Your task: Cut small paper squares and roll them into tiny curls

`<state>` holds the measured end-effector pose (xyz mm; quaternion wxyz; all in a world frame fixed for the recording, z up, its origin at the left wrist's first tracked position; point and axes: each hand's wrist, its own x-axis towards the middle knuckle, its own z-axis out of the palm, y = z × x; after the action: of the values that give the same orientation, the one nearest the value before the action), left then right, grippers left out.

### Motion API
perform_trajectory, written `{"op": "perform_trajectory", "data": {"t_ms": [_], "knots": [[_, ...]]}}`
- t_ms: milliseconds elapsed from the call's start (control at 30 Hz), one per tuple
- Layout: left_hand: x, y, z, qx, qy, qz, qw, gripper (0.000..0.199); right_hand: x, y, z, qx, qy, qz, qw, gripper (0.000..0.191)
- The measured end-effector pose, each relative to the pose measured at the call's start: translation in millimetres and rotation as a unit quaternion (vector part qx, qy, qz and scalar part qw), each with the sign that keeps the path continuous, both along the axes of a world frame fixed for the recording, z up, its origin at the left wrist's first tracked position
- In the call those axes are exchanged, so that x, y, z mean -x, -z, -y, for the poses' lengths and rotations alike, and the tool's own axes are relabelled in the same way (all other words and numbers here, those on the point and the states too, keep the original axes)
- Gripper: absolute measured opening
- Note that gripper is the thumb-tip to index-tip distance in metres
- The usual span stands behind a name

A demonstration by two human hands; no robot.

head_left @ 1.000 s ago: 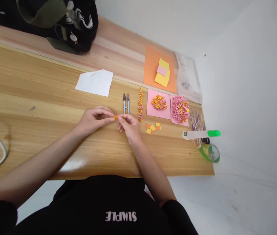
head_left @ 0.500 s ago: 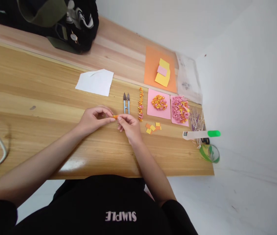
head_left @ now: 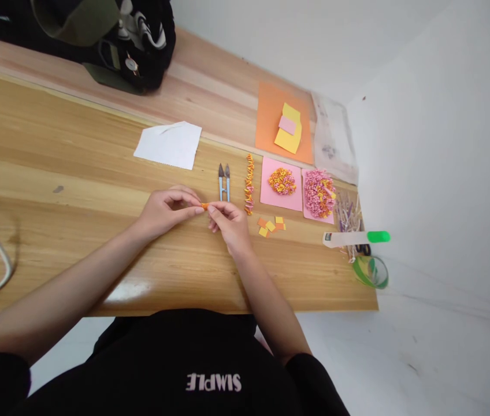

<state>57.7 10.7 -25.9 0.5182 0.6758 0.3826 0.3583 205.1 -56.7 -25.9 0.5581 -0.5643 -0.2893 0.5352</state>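
Observation:
A small orange paper piece (head_left: 204,206) is pinched between the fingertips of both hands, above the wooden table. My left hand (head_left: 171,208) grips its left end with thumb and forefinger. On its right end close the thumb and fingers of my right hand (head_left: 229,222). Blue-handled thread snips (head_left: 224,182) lie just behind the hands, blades pointing away. To their right runs a row of small twisted yellow, orange and pink paper pieces (head_left: 249,185). Several small yellow and orange paper squares (head_left: 270,226) lie right of my right hand.
Two pink sheets bear a yellow-orange heap (head_left: 282,181) and a mostly pink heap (head_left: 318,193). Behind are an orange sheet (head_left: 264,124) and white paper (head_left: 169,145). A black bag (head_left: 153,63) stands back left. A green-tipped strip (head_left: 353,238) and green cup (head_left: 370,271) sit at the right edge.
Both hands stay in nearly the same place. The orange paper between the fingertips looks slightly narrower than before; nothing else has visibly moved.

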Motion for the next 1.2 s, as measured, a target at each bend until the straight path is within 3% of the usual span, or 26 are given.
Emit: {"op": "perform_trajectory", "data": {"t_ms": [1200], "knots": [[-0.2, 2.1, -0.2, 0.003, -0.002, 0.016, 1.000, 0.020, -0.4, 3.1, 0.6, -0.011, -0.003, 0.004, 1.000, 0.019]]}}
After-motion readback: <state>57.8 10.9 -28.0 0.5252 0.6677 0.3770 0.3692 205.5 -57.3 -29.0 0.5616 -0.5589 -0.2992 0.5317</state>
